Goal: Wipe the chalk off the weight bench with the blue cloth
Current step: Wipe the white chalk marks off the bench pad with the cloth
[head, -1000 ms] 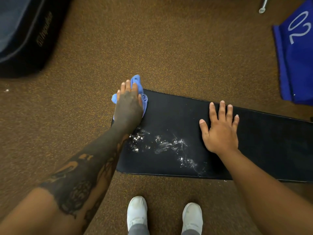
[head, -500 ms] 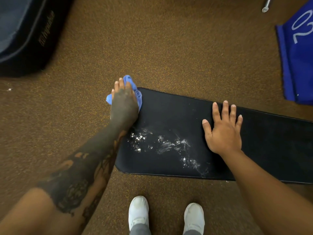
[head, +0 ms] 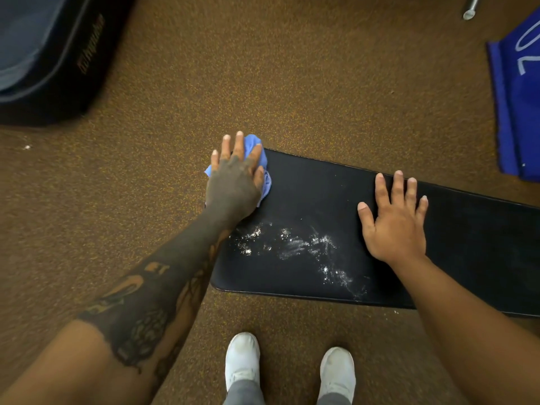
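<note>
Pressing down at the bench's far left corner, the left hand lies flat with fingers spread over the bunched blue cloth; it pins the cloth under the palm rather than clenching it, and cloth shows past the fingertips at 12 o'clock and beside the thumb at 3 o'clock. The corner of the cloth at 9 o'clock of the hand overhangs the bench end. The right hand is empty, laid palm down and fingers splayed on the black pad, well apart from the left hand at its 3 o'clock.

Chalk lies in white smears and specks on the pad between the two hands, at 5 o'clock of the cloth, trailing toward the near edge at 5 o'clock. The cloth is near the chalk but not on it.

The bench runs from the cloth toward 4 o'clock, out of frame. Two white shoes stand on the brown floor at 6 o'clock. A dark bag sits at 10 o'clock, a blue fabric at 2 o'clock.
</note>
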{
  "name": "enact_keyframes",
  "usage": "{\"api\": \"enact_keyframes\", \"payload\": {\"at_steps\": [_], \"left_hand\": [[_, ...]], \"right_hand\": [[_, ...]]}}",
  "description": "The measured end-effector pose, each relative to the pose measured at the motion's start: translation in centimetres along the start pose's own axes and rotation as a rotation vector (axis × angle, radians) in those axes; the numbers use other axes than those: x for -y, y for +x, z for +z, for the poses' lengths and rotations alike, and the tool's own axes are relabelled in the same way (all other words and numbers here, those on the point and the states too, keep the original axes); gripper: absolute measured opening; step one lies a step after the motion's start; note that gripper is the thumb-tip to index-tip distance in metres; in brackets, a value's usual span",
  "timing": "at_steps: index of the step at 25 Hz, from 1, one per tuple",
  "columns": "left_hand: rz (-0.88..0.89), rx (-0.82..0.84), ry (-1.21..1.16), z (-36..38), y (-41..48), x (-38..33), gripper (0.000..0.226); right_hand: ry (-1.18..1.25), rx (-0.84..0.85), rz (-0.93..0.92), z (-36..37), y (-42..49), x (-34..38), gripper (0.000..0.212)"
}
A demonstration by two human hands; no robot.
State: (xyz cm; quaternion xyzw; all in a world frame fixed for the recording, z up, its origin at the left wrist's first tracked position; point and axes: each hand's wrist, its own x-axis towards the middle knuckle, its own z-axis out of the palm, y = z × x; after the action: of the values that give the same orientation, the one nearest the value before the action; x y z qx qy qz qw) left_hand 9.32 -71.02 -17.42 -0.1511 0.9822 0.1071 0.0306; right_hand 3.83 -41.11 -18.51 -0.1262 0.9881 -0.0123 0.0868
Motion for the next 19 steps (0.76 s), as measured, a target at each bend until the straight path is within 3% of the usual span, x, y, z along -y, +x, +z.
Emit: {"api": "enact_keyframes", "payload": {"at_steps": [3, 9, 12, 16, 19], "left_hand": [[-0.082, -0.017, -0.071, 0.3, -2.7, -1.7, 0.055], [0.203, 0.075, -0.048, 0.5, -1.9, -1.6, 0.056], [0.036, -0.002, -0.037, -0.1, 0.3, 0.5, 0.057], [-0.199, -0.040, -0.166, 0.5, -4.1, -1.3, 0.055], [-0.134, 0.002, -0.112, 1.4, -7.6, -3.9, 0.053]], "right_hand": [[0.003, 0.001, 0.001, -0.1, 0.0, 0.0, 0.071], [0.011, -0.004, 0.001, -0.3, -0.1, 0.1, 0.071], [0.001, 0.007, 0.001, -0.2, 0.1, 0.0, 0.071], [0.003, 0.008, 0.004, -0.2, 0.0, 0.0, 0.070], [0.004, 0.008, 0.005, -0.2, 0.1, 0.1, 0.070]]}}
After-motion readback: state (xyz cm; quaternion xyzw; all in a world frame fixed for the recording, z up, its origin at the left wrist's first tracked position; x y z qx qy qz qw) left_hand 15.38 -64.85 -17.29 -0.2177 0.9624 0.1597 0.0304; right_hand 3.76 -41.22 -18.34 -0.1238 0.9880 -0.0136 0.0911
